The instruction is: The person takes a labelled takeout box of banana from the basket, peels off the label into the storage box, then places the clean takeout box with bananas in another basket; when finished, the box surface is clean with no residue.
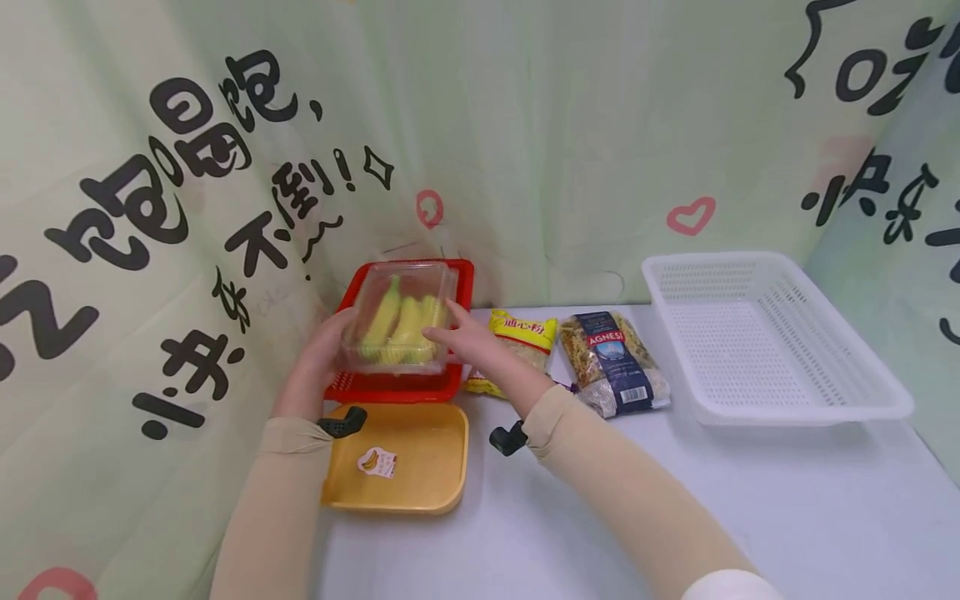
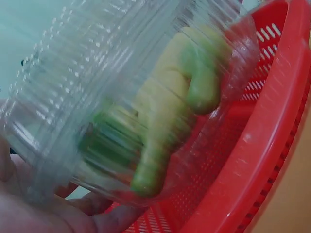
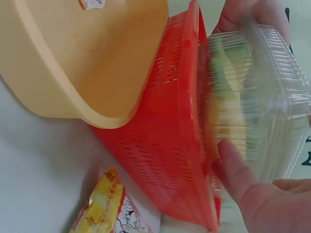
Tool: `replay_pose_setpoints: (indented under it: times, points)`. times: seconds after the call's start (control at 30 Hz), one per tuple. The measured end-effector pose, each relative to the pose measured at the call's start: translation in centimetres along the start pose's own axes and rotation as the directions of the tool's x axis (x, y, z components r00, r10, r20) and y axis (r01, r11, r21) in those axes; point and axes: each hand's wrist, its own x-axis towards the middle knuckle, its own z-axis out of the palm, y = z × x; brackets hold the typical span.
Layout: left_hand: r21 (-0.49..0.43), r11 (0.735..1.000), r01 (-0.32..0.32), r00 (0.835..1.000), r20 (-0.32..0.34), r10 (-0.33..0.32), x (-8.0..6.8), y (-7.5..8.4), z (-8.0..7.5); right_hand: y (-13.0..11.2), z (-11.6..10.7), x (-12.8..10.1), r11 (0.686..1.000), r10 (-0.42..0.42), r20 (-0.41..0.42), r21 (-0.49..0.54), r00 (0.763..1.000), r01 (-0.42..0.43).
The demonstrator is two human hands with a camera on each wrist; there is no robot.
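A clear plastic clamshell box (image 1: pixel 402 321) with several yellow-green bananas (image 2: pixel 165 107) in it is over the red basket (image 1: pixel 352 387). My left hand (image 1: pixel 318 358) grips its left side; in the left wrist view the fingers of that hand reach beneath the box. Across from it, my right hand (image 1: pixel 483 346) holds the right side, with fingertips on the clear wall in the right wrist view. The lid is down over the bananas. The box hides much of the basket's inside.
Nearest me stands a yellow-orange tub (image 1: pixel 420 467) with a banana sticker (image 1: pixel 377 462). Right of the basket lie a yellow bag (image 1: pixel 528 329) and an Agnesi pasta bag (image 1: pixel 611 362). A white basket (image 1: pixel 795 412) stands at the far right, and a printed curtain (image 1: pixel 540 150) hangs behind.
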Motion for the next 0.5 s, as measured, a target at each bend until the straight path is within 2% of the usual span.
replay_pose_setpoints:
  times: [0.23, 0.5]
  points:
    - [0.17, 0.985, -0.026, 0.997, -0.067, 0.038, 1.0, -0.5, -0.1, 0.2, 0.1, 0.8, 1.0, 0.005, 0.016, 0.01, 1.0, -0.006]
    - [0.226, 0.974, -0.008, 0.991, -0.131, 0.039, 1.3, -1.0, -0.1, -0.1, 0.6, 1.3, 0.999, -0.005, 0.052, 0.038, 0.999, 0.003]
